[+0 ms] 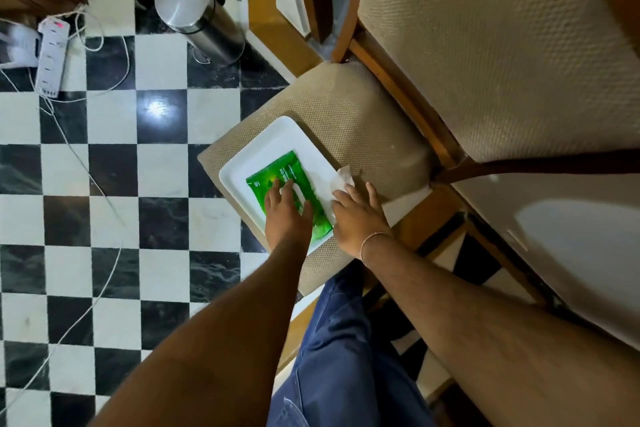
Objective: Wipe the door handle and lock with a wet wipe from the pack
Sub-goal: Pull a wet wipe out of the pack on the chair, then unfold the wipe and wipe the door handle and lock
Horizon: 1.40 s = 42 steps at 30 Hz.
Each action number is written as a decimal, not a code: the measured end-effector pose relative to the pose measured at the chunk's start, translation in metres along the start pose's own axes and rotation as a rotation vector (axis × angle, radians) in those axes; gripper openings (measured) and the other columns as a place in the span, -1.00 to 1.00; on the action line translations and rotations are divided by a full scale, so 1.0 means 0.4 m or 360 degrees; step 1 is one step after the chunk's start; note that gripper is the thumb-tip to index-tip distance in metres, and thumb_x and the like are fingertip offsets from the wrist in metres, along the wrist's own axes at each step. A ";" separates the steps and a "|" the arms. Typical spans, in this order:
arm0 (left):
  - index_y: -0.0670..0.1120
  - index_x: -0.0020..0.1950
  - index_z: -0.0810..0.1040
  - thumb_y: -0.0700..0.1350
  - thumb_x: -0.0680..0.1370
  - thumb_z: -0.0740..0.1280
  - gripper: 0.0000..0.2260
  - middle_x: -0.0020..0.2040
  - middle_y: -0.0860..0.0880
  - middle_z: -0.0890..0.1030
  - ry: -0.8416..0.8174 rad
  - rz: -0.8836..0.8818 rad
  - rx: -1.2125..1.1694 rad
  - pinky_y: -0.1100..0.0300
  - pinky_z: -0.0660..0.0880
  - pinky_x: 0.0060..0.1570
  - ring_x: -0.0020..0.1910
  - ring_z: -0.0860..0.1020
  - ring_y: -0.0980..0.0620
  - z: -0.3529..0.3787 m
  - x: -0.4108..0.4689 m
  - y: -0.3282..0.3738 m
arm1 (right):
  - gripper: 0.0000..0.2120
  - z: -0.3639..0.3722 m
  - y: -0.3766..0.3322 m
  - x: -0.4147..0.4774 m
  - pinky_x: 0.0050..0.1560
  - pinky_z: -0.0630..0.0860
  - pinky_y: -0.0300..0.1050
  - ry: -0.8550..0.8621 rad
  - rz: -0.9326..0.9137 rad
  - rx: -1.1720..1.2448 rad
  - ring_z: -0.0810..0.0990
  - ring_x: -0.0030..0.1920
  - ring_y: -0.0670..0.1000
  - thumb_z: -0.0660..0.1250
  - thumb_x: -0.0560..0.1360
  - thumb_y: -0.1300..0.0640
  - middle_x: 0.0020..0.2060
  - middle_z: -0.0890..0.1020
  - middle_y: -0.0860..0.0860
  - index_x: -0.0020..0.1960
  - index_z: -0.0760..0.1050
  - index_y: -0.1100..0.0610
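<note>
The green wet wipe pack point(294, 191) lies flat in a white tray point(263, 146) on the woven seat of a chair point(349, 121). My left hand point(287, 215) rests palm down on the pack, fingers spread and loosely apart, pressing on its top near the white flap; it grips nothing. My right hand point(358, 218) sits just beside the pack at the tray's right edge, its fingers closed on a white wipe point(341, 178) that sticks out beyond my fingertips. A thin bracelet point(372, 243) circles that wrist. Beyond the chair, a steel bin point(197, 17) stands on the black-and-white checkered floor point(114, 218), with a power strip point(52, 57) and loose cables well apart to the left.
</note>
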<state>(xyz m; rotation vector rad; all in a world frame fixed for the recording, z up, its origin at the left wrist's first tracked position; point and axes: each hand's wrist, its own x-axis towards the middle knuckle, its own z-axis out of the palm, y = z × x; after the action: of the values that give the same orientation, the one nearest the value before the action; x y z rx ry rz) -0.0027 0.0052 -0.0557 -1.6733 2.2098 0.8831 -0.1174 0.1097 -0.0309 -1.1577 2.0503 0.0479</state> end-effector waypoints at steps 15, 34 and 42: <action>0.02 0.71 0.27 0.13 0.69 0.30 -0.39 0.77 -0.03 0.17 -0.0027 0.0068 0.0127 -0.19 0.20 0.69 0.75 0.13 -0.10 -0.028 -0.011 0.016 | -0.57 -0.020 0.013 -0.071 0.55 0.30 -0.01 0.0221 -0.0002 0.0373 0.36 0.55 0.06 0.28 0.64 0.20 0.60 0.35 -0.04 0.50 0.46 0.12; 0.07 0.14 0.77 -0.04 0.67 0.41 -0.86 0.02 0.11 0.79 -0.1232 0.1294 -0.0091 0.19 0.63 0.11 0.02 0.73 0.18 -0.151 -0.776 0.749 | -0.44 -0.260 0.301 -0.980 0.40 0.50 -0.13 0.1483 0.1113 0.1805 0.53 0.34 -0.24 0.37 0.64 -0.03 0.36 0.52 -0.35 0.55 0.26 -0.35; -0.38 -0.09 0.59 -0.32 0.67 0.38 -0.83 -0.22 -0.10 0.64 -0.1763 0.1389 -0.0234 0.38 0.59 -0.28 -0.27 0.69 0.15 -0.097 -1.197 0.972 | -0.78 -0.204 0.380 -1.456 -0.17 0.65 -0.21 0.2307 0.1705 0.1894 0.70 -0.18 -0.12 0.67 0.37 -0.01 -0.21 0.70 -0.10 -0.15 0.63 -0.05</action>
<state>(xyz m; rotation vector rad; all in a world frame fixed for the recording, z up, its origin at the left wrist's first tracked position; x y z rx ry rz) -0.2051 0.4259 0.3492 0.0372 1.9059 1.6271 -0.1081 0.5849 0.3472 1.0386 2.7003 -1.6035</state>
